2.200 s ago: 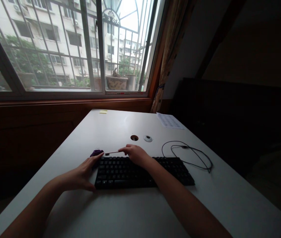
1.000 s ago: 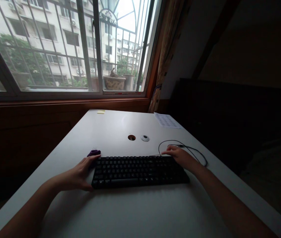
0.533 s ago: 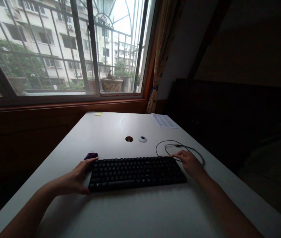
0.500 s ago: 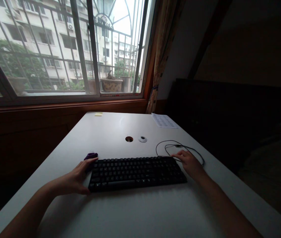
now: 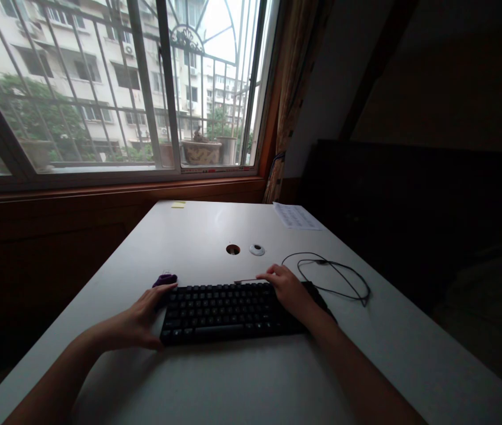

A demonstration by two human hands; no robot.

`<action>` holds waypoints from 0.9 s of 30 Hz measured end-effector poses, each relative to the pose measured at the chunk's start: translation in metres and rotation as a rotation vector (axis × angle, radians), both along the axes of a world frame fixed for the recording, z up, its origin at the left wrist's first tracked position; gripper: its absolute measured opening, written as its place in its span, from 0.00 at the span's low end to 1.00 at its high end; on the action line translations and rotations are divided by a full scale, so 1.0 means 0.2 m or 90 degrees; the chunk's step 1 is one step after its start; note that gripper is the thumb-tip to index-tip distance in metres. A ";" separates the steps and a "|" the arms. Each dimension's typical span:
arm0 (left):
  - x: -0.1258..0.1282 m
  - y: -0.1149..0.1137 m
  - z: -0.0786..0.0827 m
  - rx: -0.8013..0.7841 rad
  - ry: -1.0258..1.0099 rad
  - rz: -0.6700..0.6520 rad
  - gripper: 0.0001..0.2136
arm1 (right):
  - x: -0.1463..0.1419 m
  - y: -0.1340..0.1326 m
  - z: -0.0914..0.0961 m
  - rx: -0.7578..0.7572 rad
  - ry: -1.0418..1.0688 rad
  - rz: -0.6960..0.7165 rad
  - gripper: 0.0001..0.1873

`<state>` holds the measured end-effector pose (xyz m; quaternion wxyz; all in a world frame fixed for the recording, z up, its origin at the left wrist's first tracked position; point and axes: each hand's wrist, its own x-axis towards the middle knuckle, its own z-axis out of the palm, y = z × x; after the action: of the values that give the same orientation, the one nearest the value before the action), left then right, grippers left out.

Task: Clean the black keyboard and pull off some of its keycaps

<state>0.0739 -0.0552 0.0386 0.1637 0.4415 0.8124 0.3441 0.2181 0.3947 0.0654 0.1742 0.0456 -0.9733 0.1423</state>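
Observation:
A black keyboard (image 5: pixel 219 310) lies flat on the white table. My left hand (image 5: pixel 140 319) grips its left end, thumb at the front corner and fingers at the back corner. Over the keyboard's right part, my right hand (image 5: pixel 290 289) reaches to the back edge with its fingers closed in a pinch. A thin dark cable (image 5: pixel 246 281) runs left from those fingertips along the back edge. More black cable (image 5: pixel 344 277) lies in loops on the table to the right. Just behind my left fingers sits a small dark purple object (image 5: pixel 165 280), partly hidden.
Behind the keyboard, the white table (image 5: pixel 198 236) has a round hole (image 5: pixel 232 249) with a round white cover (image 5: pixel 257 250) beside it. A printed sheet (image 5: pixel 297 216) lies at the back right, and yellow sticky notes (image 5: pixel 179 205) at the back left. A barred window stands beyond.
My right hand has moved left along the keyboard's back edge from its right end, and a stretch of cable now shows left of its fingers. My left hand stays on the keyboard.

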 end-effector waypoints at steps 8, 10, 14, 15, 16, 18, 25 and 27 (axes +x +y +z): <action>0.01 0.00 0.02 -0.014 0.004 0.002 0.58 | -0.13 -0.17 0.04 -0.001 -0.050 0.060 0.32; 0.02 0.00 0.02 -0.017 0.005 0.005 0.59 | -0.18 -0.22 0.04 0.007 -0.056 0.091 0.32; 0.02 0.00 0.02 -0.025 0.002 0.010 0.59 | -0.29 -0.37 0.05 0.031 -0.065 0.147 0.33; 0.02 0.00 0.02 -0.025 0.003 0.010 0.59 | -0.31 -0.40 0.05 0.037 -0.065 0.157 0.33; 0.02 0.01 0.03 -0.026 0.003 0.009 0.58 | -0.33 -0.42 0.05 0.043 -0.065 0.166 0.32; 0.03 0.01 0.04 -0.026 0.005 0.009 0.57 | -0.34 -0.42 0.05 0.050 -0.063 0.173 0.32; 0.02 0.00 0.04 -0.032 0.000 0.008 0.59 | -0.12 -0.11 0.00 0.055 -0.013 0.077 0.27; 0.02 0.00 0.04 -0.036 -0.005 0.010 0.58 | -0.03 0.03 -0.02 0.054 0.000 0.033 0.27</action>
<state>0.0789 -0.0558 0.0470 0.1763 0.4288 0.8247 0.3240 0.2127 0.4010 0.0606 0.1686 0.0781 -0.9769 0.1053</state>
